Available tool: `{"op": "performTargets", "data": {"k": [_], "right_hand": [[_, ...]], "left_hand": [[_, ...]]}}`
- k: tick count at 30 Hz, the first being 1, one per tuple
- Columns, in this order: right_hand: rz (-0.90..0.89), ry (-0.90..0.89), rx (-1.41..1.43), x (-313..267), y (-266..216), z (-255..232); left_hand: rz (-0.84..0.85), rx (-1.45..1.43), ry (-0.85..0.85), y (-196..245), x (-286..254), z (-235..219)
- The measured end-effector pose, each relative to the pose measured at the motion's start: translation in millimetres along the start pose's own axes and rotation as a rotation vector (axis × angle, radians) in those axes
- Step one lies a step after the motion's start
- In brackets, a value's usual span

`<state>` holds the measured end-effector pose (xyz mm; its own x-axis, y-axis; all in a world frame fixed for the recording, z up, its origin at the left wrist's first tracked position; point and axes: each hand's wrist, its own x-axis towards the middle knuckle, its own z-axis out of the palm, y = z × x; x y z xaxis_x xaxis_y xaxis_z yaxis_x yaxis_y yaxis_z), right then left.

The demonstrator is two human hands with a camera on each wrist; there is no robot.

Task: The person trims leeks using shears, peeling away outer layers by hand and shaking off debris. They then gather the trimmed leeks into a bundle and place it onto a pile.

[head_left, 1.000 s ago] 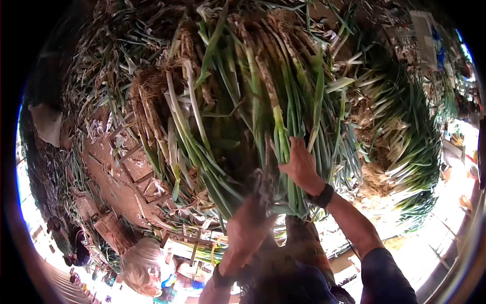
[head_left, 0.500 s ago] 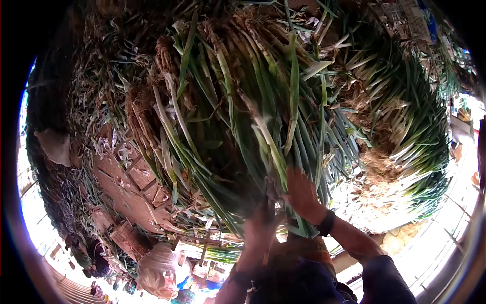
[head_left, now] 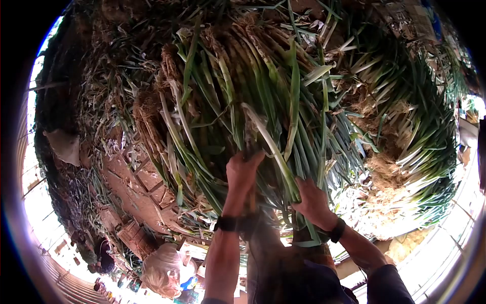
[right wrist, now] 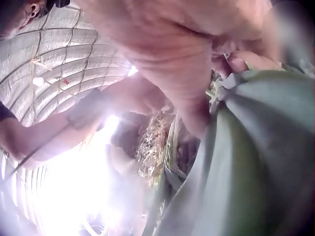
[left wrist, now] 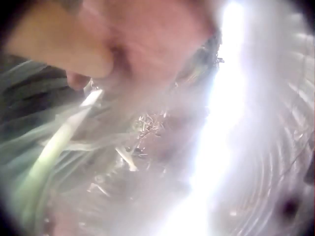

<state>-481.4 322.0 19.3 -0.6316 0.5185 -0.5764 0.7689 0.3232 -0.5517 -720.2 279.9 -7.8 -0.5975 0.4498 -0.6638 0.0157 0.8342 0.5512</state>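
In the head view, a leek (head_left: pixel 271 139) slants with its white end up and left; my right hand (head_left: pixel 315 205) grips its green part. My left hand (head_left: pixel 244 175) is curled beside the leek's shaft, round a dark, blurred, tool-like thing (head_left: pixel 249 144) whose shape is unclear. The left wrist view has my left hand (left wrist: pixel 142 39) above a pale leek end (left wrist: pixel 88 101); whether they touch cannot be told. Broad green leaves (right wrist: pixel 241 157) hang beside my right hand (right wrist: pixel 182 54) in the right wrist view, its fingertips partly hidden.
A heap of untrimmed leeks (head_left: pixel 212 91) with brown roots lies in front. At the right is a long row of leeks (head_left: pixel 420 131). Leaf scraps (head_left: pixel 101 91) cover the ground at left, near a metal frame (head_left: pixel 147 175). Another person (head_left: pixel 162 268) is at lower left.
My left hand has moved up and left, away from my right hand. The held leek's white end is more exposed, and my right hand has shifted slightly down and right.
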Motion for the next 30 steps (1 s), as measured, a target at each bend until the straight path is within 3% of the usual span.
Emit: {"op": "performTargets", "data": {"k": [3,11,14,16,18,21,22,23,24,26,28,30], "right_hand": [[-0.024,0.028,0.004,-1.0,5.2,-1.9],[-0.009,-0.003,0.003,1.1,-6.5,-1.7],[0.035,-0.021,0.199,-6.2,-28.1,-11.4],[-0.022,0.068,0.439,-16.7,-46.7,-11.7],[-0.069,0.063,0.463,-16.0,-88.2,-25.1],[-0.305,0.176,0.532,5.5,-138.1,-6.6],[-0.339,0.153,0.492,18.2,-167.0,-14.9],[-0.39,0.158,0.49,32.3,-185.1,-2.6],[-0.438,0.164,0.486,45.3,-201.6,11.6],[-0.362,0.058,0.517,71.9,-238.2,39.4],[-0.285,-0.046,0.539,102.0,-237.1,61.3],[-0.403,0.27,0.363,146.9,-209.7,100.2]], "left_hand": [[-0.02,-0.137,-0.123,5.7,-39.8,-7.3],[-0.023,-0.194,-0.121,-6.1,-56.0,-10.3],[-0.065,-0.177,-0.089,-10.9,-55.9,-23.3],[-0.088,-0.172,-0.071,-19.0,-61.4,-33.8],[-0.018,-0.211,-0.243,-25.1,-74.2,-54.7],[0.042,-0.514,-0.011,-45.3,-93.7,-101.8],[0.32,-0.339,0.207,-42.8,-95.6,-124.1],[0.19,-0.516,0.266,-48.6,-97.8,-148.8],[0.209,-0.55,0.469,-52.6,-99.2,-157.0],[0.148,-0.484,0.48,-70.7,-101.8,-191.4],[0.112,-0.434,0.516,-80.5,-101.8,-194.7],[0.094,-0.398,0.483,-84.5,-103.6,-184.8]]}}
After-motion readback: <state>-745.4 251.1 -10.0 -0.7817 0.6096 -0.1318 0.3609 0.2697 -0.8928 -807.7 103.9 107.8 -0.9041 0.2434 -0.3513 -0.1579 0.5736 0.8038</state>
